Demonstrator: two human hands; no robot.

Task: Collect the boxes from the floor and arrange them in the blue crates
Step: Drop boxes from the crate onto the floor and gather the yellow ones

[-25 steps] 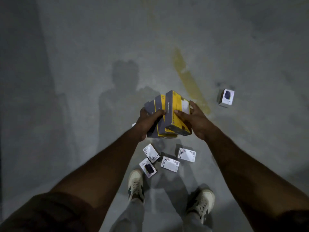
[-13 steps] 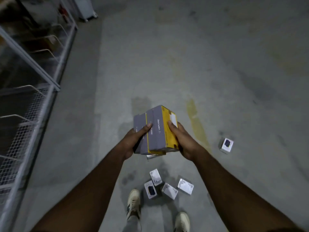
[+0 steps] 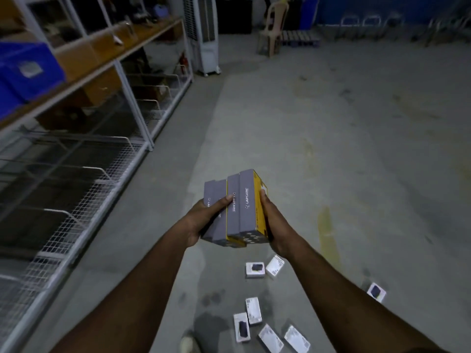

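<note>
The view has swung up from the bare floor [image 3: 331,149]: a second ago only concrete and the nearest small white boxes [image 3: 248,317] showed; now the shelving rack [image 3: 132,103] runs along the floor's left edge with blue crates [image 3: 28,70] on its upper shelf. The stack of grey-and-yellow boxes [image 3: 237,210], gripped between the left hand [image 3: 204,220] and right hand [image 3: 272,225], has turned grey faces upward. Two more white boxes [image 3: 265,268] have appeared below it.

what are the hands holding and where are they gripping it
A bundle of grey and yellow cardboard boxes, clamped between left hand and right hand on opposite sides.
</note>
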